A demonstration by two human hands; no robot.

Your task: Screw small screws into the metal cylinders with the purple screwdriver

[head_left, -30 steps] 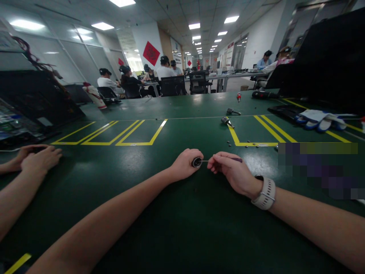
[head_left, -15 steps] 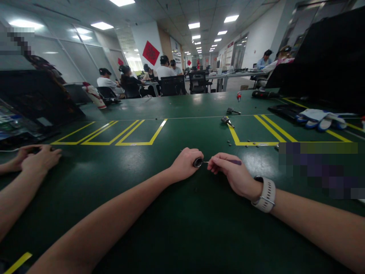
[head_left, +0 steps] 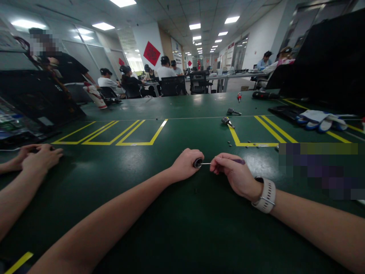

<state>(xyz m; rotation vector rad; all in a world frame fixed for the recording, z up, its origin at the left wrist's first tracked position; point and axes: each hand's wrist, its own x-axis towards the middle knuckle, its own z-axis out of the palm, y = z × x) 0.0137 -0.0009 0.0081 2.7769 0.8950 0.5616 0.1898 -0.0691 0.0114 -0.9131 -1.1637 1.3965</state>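
Observation:
My left hand (head_left: 186, 166) is closed around a dark cylindrical part (head_left: 197, 163), whose round open end faces right. Most of that part is hidden in the fist. In my right hand (head_left: 232, 169) is a slim screwdriver (head_left: 238, 161) with a purple handle, pinched by the fingers. Its thin metal shaft points left and reaches the mouth of the cylinder; the tip itself cannot be made out. Both hands are low over the green tabletop (head_left: 171, 228). A small dark piece (head_left: 195, 190) lies below them.
Several small round parts (head_left: 249, 142) lie beyond my right hand near yellow tape (head_left: 236, 137). Behind are two dark metal-tipped pieces, a red-handled tool (head_left: 239, 97) and white-blue gloves (head_left: 322, 120). At left, another person's hands (head_left: 41, 158) work over the table.
My right hand has shifted slightly right with the screwdriver, so more of its shaft shows. My left hand has barely moved. A person at the back left has moved further into view.

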